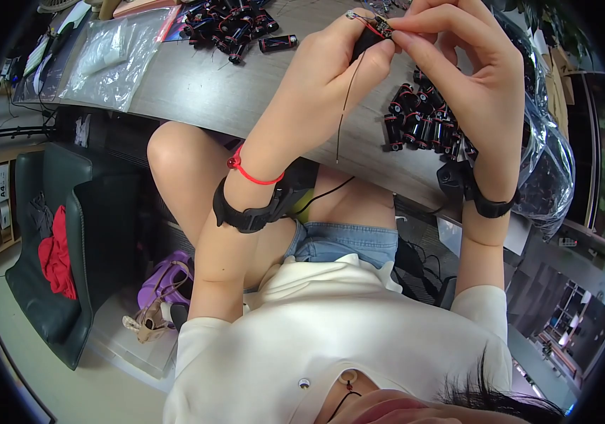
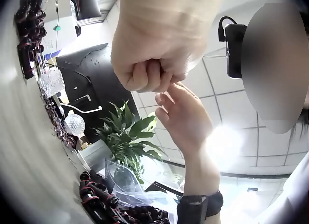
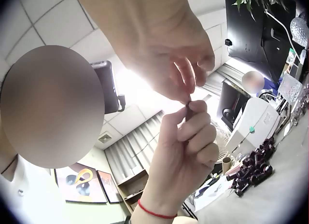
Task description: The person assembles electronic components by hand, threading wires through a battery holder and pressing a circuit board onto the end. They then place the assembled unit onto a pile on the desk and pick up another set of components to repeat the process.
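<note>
In the head view the left hand (image 1: 337,71) holds a small black part (image 1: 364,44) with its fingers curled round it. A little circuit piece (image 1: 383,28) with a red wire sits at its upper end, and a thin dark wire (image 1: 345,106) hangs below. Thumb and index finger of the right hand (image 1: 468,67) pinch at the circuit piece. The left wrist view has the curled left hand (image 2: 154,45) above the right hand (image 2: 186,118). In the right wrist view the fingertips of the right hand (image 3: 164,55) meet the left hand (image 3: 186,147); the part is mostly hidden.
Black cylinders with red wires lie in two heaps on the grey table, one at the back (image 1: 228,28) and one by the right forearm (image 1: 422,120). Plastic bags (image 1: 104,60) lie at the table's left, and more clear plastic (image 1: 546,169) at the right. A dark green chair (image 1: 111,212) stands left.
</note>
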Motion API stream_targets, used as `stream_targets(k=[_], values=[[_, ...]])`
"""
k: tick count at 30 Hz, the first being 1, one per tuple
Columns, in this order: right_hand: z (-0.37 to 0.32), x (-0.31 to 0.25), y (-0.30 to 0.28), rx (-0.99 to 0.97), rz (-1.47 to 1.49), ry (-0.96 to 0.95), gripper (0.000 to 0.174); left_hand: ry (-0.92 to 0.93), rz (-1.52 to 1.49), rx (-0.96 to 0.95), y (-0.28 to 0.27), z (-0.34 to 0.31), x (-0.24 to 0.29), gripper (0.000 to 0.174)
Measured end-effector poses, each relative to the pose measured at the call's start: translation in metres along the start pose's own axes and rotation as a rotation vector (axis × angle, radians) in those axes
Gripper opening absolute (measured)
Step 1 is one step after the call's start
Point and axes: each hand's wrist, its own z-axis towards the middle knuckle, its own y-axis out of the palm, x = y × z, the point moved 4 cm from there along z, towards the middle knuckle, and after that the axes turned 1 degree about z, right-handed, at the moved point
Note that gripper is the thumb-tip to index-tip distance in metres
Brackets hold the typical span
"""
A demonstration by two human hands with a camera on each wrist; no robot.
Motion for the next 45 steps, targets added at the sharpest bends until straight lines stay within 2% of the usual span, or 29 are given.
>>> stream_targets(k=[5,9,12,16,20,24,28,33,36,40,45], values=[[-0.002,-0.004,0.006,0.025,-0.024,-0.012,0.010,-0.049,0.055,0.023,-0.003,-0.002,-0.004,0.014],[-0.005,0.002,0.012,0.097,0.036,-0.099,0.010,-0.025,0.101,0.098,-0.004,-0.004,-0.003,0.011],[-0.001,0.011,0.015,0.164,-0.019,-0.384,0.010,-0.038,0.082,0.126,-0.002,-0.004,-0.005,0.010],[-0.001,0.010,0.013,0.124,-0.003,-0.263,0.012,0.047,0.235,0.155,-0.006,-0.006,-0.003,0.010],[0.001,0.000,0.010,0.080,0.010,-0.101,0.013,0.041,0.304,0.120,-0.008,0.000,0.002,0.013],[0.002,0.002,0.004,0.048,0.049,-0.080,0.013,0.149,0.293,0.111,-0.010,-0.003,0.011,0.016],[-0.002,-0.003,0.004,0.091,0.022,-0.125,0.012,0.180,0.529,0.069,-0.014,-0.005,-0.002,0.022],[-0.004,-0.011,0.002,0.101,-0.111,-0.164,0.012,0.185,0.591,0.130,-0.005,-0.006,0.006,0.027],[-0.005,-0.014,0.003,0.119,-0.224,-0.220,0.013,0.326,0.528,0.166,-0.004,-0.005,0.023,0.021],[-0.006,-0.016,0.005,0.140,-0.224,-0.207,0.013,0.380,0.600,0.170,-0.005,-0.006,0.022,0.018],[-0.008,-0.018,0.010,0.174,-0.272,-0.225,0.013,0.399,0.722,0.146,-0.001,-0.004,-0.008,0.015]])
